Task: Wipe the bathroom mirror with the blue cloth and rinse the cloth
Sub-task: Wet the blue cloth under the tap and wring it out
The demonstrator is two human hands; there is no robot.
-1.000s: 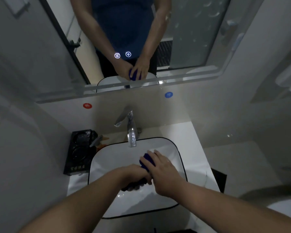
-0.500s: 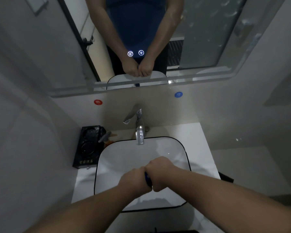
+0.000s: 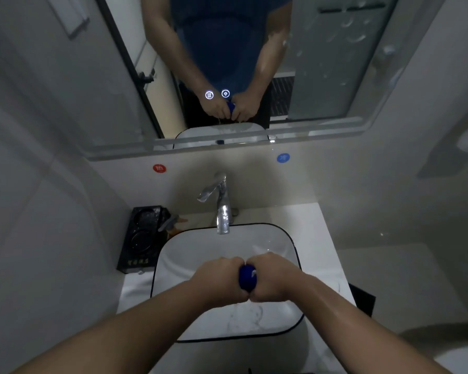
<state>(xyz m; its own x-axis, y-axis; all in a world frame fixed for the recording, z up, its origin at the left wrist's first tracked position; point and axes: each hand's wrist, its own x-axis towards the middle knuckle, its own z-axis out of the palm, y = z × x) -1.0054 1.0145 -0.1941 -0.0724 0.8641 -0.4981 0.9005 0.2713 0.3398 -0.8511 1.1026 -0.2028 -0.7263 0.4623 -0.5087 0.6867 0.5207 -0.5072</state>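
Tray (image 3: pixel 139 238): black, on the counter at 9 o'clock of the basin (image 3: pixel 295 248). It has no part in the task.

Left hand (image 3: pixel 218 279): over the middle of the basin. The fingers are curled tight into a fist round the left end of the cloth (image 3: pixel 247 278).

Tap (image 3: pixel 223 209): at 12 o'clock of the basin, spout over the rim. No stream is visible from it.

Cloth: blue and bunched into a short thick roll. Only 1 band of it shows between the 2 fists. It is held above the bowl, well apart from the tap.

Right hand (image 3: pixel 276 278): fingers clamped round the right end of the cloth, knuckles touching those of the left hand.

Mirror (image 3: pixel 335 76): on the wall at 12 o'clock, above the tap. Curved marks show toward its 2 o'clock area. Whether they lie on the glass or on the reflected shower screen cannot be told.

Assessment: the step in hand appears to be wringing. With the cloth at the basin, the wiping is judged finished, though a clean mirror cannot be confirmed. The rinse looks near its end. What is left is to finish the squeeze and put the cloth down.
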